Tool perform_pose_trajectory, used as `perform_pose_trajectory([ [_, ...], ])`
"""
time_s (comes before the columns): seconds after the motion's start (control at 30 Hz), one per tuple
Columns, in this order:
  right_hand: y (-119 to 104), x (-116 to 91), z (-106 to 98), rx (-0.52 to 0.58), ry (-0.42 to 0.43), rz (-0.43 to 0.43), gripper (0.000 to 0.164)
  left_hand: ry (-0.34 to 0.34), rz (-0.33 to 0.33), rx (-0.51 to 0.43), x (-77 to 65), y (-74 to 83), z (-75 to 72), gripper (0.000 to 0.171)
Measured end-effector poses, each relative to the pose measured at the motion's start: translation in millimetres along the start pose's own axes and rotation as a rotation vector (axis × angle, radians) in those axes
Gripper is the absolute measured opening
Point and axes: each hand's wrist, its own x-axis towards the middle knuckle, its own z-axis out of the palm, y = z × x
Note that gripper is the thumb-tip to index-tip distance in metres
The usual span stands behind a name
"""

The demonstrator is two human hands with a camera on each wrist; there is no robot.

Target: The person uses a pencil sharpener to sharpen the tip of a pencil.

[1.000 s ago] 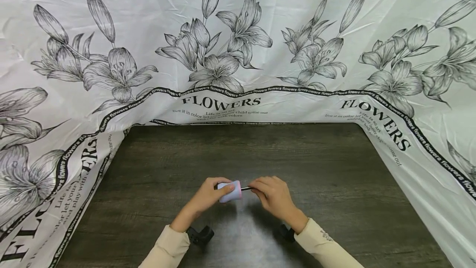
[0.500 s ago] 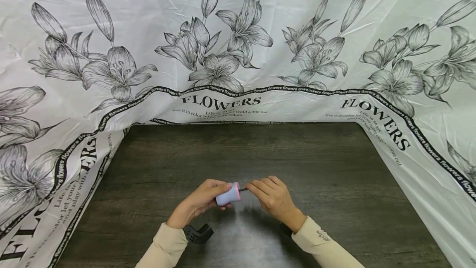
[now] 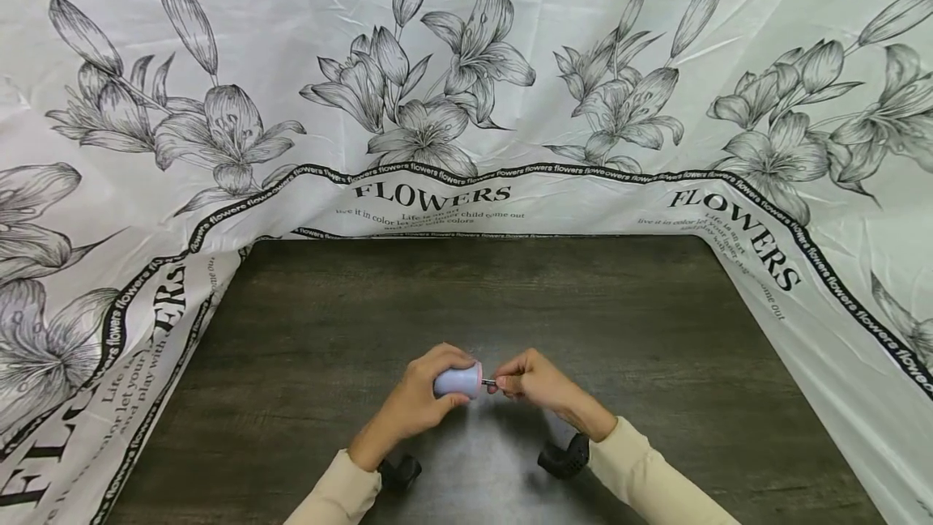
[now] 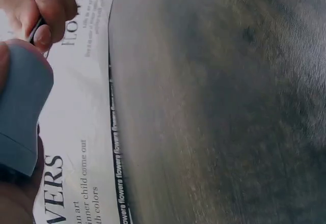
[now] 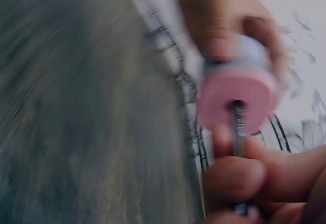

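Observation:
My left hand [image 3: 419, 395] grips a small lavender-blue pencil sharpener [image 3: 457, 382] with a pink end, holding it on its side above the table. Fingers wrap its far side and the thumb lies along the near side. A dark, slim pencil [image 3: 487, 382] stands in the hole of the pink end, which faces right. Thumb and fingers of my right hand [image 3: 535, 379] pinch this pencil close to the hole. Pale lettering shows on the pencil [image 5: 239, 124] in the right wrist view, where the sharpener is blurred. The pencil's inserted tip is hidden.
A dark wood-grain table [image 3: 466, 290] lies under both hands. White cloth [image 3: 583, 104] printed with lilies and "FLOWERS" hangs behind it and along its sides. Black wrist mounts [image 3: 564, 458] sit at both cuffs.
The right hand has turned, so its thumb side now shows, and its grip is at the pencil near the hole. The left hand has rolled round the sharpener, and both have shifted slightly.

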Motion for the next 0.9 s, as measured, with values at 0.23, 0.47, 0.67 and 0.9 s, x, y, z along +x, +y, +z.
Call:
perform_pose_trajectory([
  [0.23, -1.3, 3.8, -8.7, 0.090, -0.099, 0.143, 0.025, 0.055, 0.108, 0.089, -2.4, -3.4, 6.5, 0.051],
  [0.47, 2.1, 2.3, -1.4, -0.163, 0.033, -0.086, 0.018, 0.045, -0.021, 0.056, -2.0, -1.8, -1.0, 0.042],
  [0.67, 4.2, 1.5, 7.2, -0.584, 0.339, -0.511, 0.017, -0.006, -0.296, -0.102, 3.8, 0.9, -14.1, 0.040],
  [0.9, 13.5, 9.4, 9.0, -0.980, 0.621, -0.956, 0.014, -0.110, -0.484, -0.446, 8.2, -0.8, -23.9, 0.042],
])
